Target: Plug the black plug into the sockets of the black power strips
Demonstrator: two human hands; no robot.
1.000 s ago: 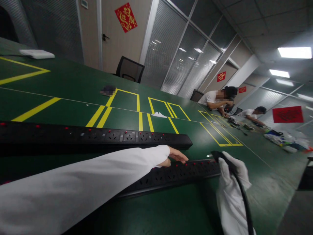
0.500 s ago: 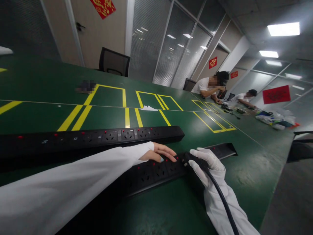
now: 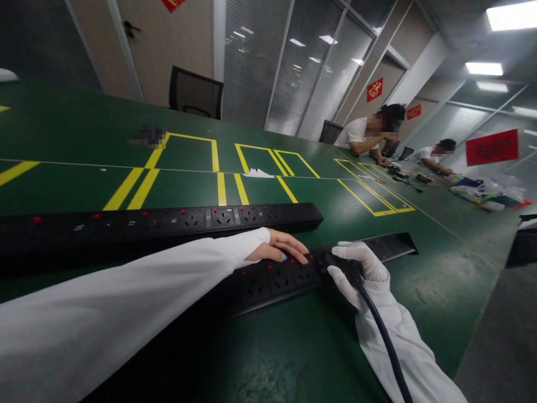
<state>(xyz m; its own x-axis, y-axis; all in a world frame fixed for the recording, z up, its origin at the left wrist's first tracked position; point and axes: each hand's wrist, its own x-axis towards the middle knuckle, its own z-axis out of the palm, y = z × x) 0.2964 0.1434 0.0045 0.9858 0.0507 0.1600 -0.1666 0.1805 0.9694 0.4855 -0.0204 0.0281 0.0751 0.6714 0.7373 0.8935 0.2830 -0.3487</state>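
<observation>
1. The far strip (image 3: 293, 215) is lying on the green tabletop (image 3: 293, 336), stretching out from the left side behind the left arm. Its visible sockets are showing no plug.
2. The left hand (image 3: 268, 246), bare, is resting over the near strip (image 3: 268, 294). Its fingers (image 3: 289, 246) are extending loosely, open and gripping nothing; they appear to be steadying the strip.
3. The near strip is running in front of the far strip, apart from it at the right end. The sockets showing just below the left hand are standing without plugs.
4. The black plug (image 3: 344, 267) is sitting at the near strip, just right of the left fingertips. Its pin end is facing the socket side, and the hand is hiding the contact. Alignment is looking largely achieved, in this inspector's judgement; full seating is remaining unconfirmed, as the pictures are not showing whether the pins are in.
5. The right hand (image 3: 369, 263), gloved in white, is closing its fingers around the plug, thumb below and the others above. Release is outstanding.
6. The black cord (image 3: 384, 330) is trailing from the plug over the right wrist toward the lower edge.
7. Farther right, two people (image 3: 363, 134) are leaning at the tabletop, well apart from both strips.
</observation>
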